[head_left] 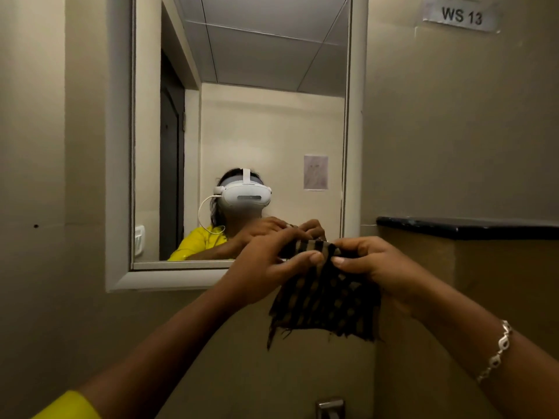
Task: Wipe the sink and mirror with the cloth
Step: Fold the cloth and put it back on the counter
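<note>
A dark checked cloth (325,300) hangs in front of the wall, just below the lower right corner of the mirror (257,116). My left hand (266,264) pinches its top edge from the left. My right hand (372,264) pinches the same edge from the right, thumbs nearly touching. The cloth's frayed lower edge hangs free. The white-framed mirror reflects a person in a yellow top wearing a white headset, with both hands raised. The sink is out of view below; only the top of a metal tap (329,408) shows at the bottom edge.
A black ledge (469,226) juts from the wall at the right, level with the mirror's bottom. A paper label reading WS 13 (461,15) is stuck high on the right wall. Beige walls surround the mirror.
</note>
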Tool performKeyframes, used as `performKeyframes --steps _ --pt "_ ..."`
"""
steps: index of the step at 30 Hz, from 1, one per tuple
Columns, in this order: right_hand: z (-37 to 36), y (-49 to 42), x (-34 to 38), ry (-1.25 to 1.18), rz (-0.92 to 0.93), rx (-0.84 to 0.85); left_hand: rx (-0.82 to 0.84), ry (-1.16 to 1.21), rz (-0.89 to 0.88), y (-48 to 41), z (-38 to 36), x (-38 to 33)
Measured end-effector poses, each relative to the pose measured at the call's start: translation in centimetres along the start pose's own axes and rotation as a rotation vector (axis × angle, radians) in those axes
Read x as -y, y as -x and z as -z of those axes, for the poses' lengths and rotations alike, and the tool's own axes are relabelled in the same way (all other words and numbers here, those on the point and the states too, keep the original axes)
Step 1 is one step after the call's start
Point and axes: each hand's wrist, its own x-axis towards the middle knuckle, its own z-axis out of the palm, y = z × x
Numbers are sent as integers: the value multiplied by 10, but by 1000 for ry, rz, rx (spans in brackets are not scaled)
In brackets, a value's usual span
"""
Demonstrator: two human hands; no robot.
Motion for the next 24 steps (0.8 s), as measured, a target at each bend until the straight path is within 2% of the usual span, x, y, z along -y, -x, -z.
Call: performKeyframes --steps 5,9,17,24 --pt "3 -2 8 -5 28 60 9 60 27 -13 17 -10" --pt "6 -4 9 207 10 143 -36 74 62 -19 21 -12" --pt "29 -7 25 406 -40 34 -13 81 147 -23 30 -3" --pt "58 -7 47 352 -142 -80 57 184 308 -41 21 -20"
